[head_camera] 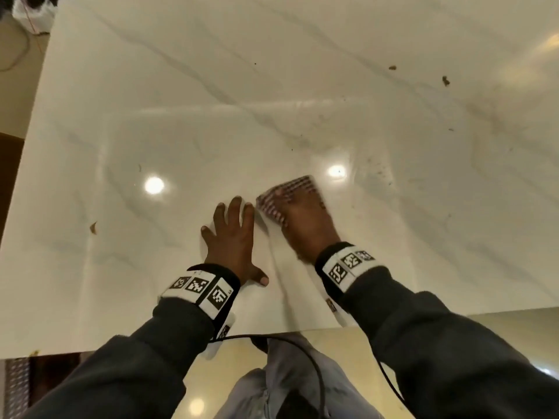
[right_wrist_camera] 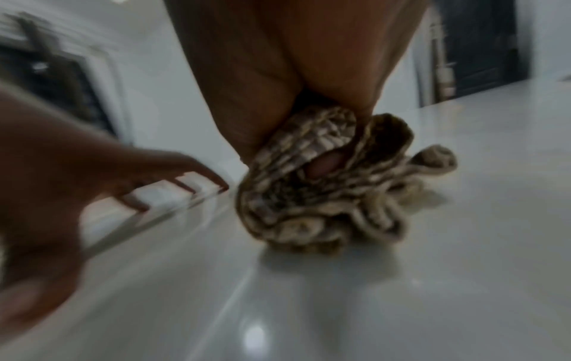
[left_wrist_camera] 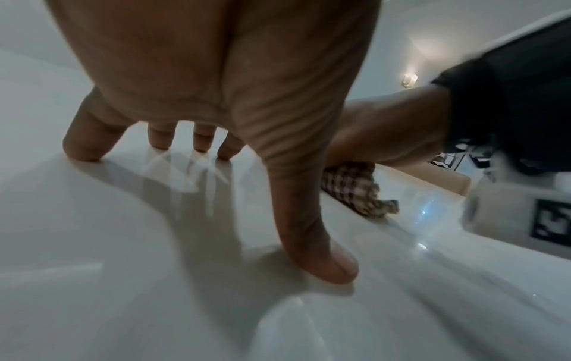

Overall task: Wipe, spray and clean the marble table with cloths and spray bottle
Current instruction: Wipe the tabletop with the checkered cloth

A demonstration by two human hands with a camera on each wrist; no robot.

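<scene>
Marble desk, white with grey veining, glossy; ceiling lights reflect off it. The checked cloth serves as landmark for everything below.

Right hand sits on top of the cloth, pressing it to the desk. Right wrist view: cloth bunched into folds, one fingertip showing through a fold, so the grip is curled into the fabric and clamping it rather than lying flat. Bunching probably gives a thicker pad to push with. Blur in that view fits a wiping stroke, as a judgement only.

Left hand lies just beside the cloth on its left, not touching it. Grip spread: fingers splayed, tips and thumb planted on bare marble, palm lifted, holding nothing. Likely a brace to take body weight while the other arm scrubs.

Dirt: brown crumbs well beyond the cloth, far and to its right; a scatter of fine specks nearer, just right of the cloth; one brown flake well to its left, near the desk edge. Marble around the cloth looks sheeny, possibly damp; cannot confirm.

No spray bottle and no second cloth visible in any view.

Judgement: wiping step in hand, task partly done; soiled patches right of and beyond the cloth remain.
</scene>
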